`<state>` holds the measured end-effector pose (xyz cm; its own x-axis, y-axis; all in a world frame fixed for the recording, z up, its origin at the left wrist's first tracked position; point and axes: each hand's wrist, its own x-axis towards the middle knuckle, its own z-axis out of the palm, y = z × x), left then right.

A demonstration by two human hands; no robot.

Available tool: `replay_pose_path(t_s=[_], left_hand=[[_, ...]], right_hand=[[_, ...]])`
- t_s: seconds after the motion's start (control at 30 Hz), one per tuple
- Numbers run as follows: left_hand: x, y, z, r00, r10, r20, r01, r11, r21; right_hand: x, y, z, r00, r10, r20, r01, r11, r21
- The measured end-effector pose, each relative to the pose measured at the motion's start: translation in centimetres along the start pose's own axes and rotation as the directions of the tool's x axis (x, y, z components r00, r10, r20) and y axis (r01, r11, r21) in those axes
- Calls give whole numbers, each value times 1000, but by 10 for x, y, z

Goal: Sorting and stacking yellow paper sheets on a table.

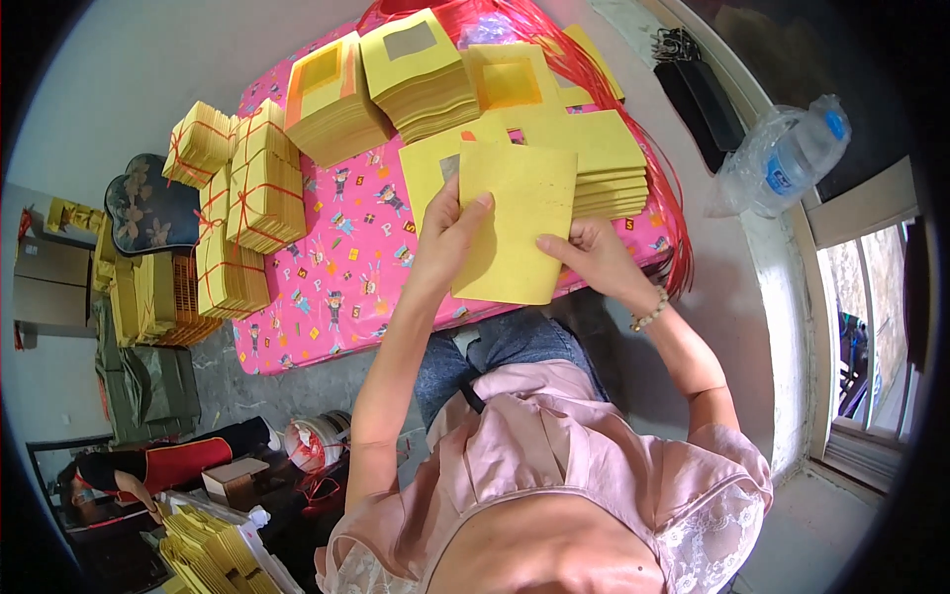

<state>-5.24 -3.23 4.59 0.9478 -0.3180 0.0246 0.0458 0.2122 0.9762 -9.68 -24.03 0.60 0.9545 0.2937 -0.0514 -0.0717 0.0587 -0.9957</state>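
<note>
Yellow sheet: the yellow paper piece (520, 262) is held up above the near side of the table, in front of the person's lap; whether it is one leaf or a few together, I cannot tell.
Long axis: it runs away from the body, the far end leaning slightly right; the broad plain face is turned up toward the head, the short near edge toward the lap.
Left hand: the left hand (450, 233) grasps the left edge, thumb flat on the face; its fingers behind are hidden.
Right hand: the right hand (594, 255) pinches the right edge lower down, thumb on the face; a beaded bracelet (651, 309) circles the wrist.
Step in hand: seemingly handling or straightening this one piece between both hands; a next move would call for an even, light hold, since thin paper may bend.
Beside the paper: a layered yellow stack (609, 188) lies just beyond and to the right; a sheet with a grey square (421, 163) shows behind, on the left.
Farther on the table: tall stacks (426, 94) stand at the back of the pink tablecloth (336, 223); red strips (678, 243) hang over the right corner; string-tied bundles (267, 203) sit at the left.
</note>
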Motion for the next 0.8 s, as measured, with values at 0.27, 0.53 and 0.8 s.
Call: replay_pose_path(t_s=[0.27, 0.53, 0.8], left_hand=[[1, 12, 6, 1000, 4, 7, -4, 999, 36], [7, 6, 14, 997, 62, 42, -65, 994, 91], [22, 14, 17, 976, -33, 215, -33, 955, 296]], right_hand=[[-22, 5, 10, 998, 50, 24, -51, 997, 60], [-32, 15, 3, 995, 95, 16, -96, 993, 70], [-8, -28, -47, 978, -112, -175, 137, 981, 140]])
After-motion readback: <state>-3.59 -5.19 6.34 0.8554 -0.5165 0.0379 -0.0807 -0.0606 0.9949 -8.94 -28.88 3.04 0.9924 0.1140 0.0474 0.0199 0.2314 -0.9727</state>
